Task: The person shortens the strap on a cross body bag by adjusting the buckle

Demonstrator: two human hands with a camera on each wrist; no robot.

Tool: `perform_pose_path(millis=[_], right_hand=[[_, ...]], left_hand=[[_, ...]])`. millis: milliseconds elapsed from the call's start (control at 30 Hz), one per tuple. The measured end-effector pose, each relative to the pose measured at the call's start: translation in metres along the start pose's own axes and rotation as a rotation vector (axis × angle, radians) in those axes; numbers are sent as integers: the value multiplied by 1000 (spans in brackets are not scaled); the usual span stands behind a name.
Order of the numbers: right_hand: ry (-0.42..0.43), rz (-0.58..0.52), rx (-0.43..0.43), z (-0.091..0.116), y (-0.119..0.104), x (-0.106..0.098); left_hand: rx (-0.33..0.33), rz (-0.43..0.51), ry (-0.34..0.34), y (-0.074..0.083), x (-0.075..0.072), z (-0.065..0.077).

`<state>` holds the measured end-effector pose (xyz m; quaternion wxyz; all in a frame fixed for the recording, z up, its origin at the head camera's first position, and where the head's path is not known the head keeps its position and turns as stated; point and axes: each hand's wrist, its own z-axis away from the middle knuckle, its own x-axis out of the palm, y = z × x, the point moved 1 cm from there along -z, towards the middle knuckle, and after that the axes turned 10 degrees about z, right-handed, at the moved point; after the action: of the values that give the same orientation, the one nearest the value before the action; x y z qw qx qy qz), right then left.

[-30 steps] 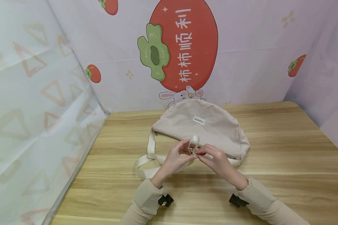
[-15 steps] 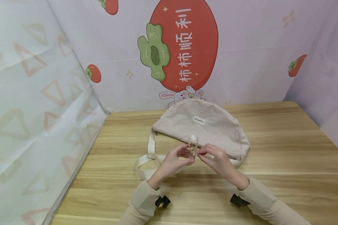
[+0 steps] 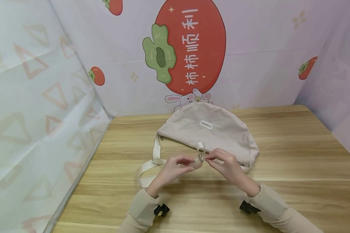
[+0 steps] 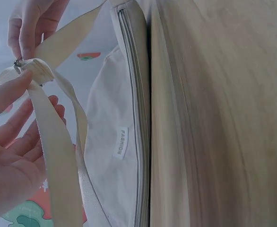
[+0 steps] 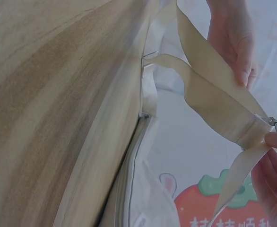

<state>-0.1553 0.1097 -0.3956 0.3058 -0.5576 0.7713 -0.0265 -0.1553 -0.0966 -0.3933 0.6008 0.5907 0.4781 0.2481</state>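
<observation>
A pale pink half-round bag (image 3: 186,126) lies on the table, a "FASHION" label (image 3: 205,125) on its front. Its cream strap (image 4: 60,156) runs up through a metal slider buckle (image 5: 273,122), with a small loop standing above it. My right hand (image 3: 226,163) pinches the strap right at this buckle between thumb and fingertips. To the left, my left hand (image 3: 175,168) has its fingers extended and apart from the thumb. The strap passes across that hand in the left wrist view, thumb tip against the webbing close to the buckle.
The wooden table (image 3: 294,155) extends around the bag. A second metal ring (image 3: 156,161) joins the strap on the left, where a loose strap loop (image 3: 144,182) lies. Printed cloth (image 3: 256,58) hangs behind and at both sides.
My left hand has moved left, away from the buckle, and its fingers have spread. The strap's left loop has shifted slightly toward me. My right hand keeps its pinch at the buckle.
</observation>
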Motion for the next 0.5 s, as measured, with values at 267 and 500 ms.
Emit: perform_pose_path(millis=[267, 500], right_hand=[[5, 14, 17, 2, 2, -3], [4, 27, 19, 2, 2, -5]], left_hand=[[1, -58, 6, -15, -11, 6], [8, -83, 30, -21, -19, 14]])
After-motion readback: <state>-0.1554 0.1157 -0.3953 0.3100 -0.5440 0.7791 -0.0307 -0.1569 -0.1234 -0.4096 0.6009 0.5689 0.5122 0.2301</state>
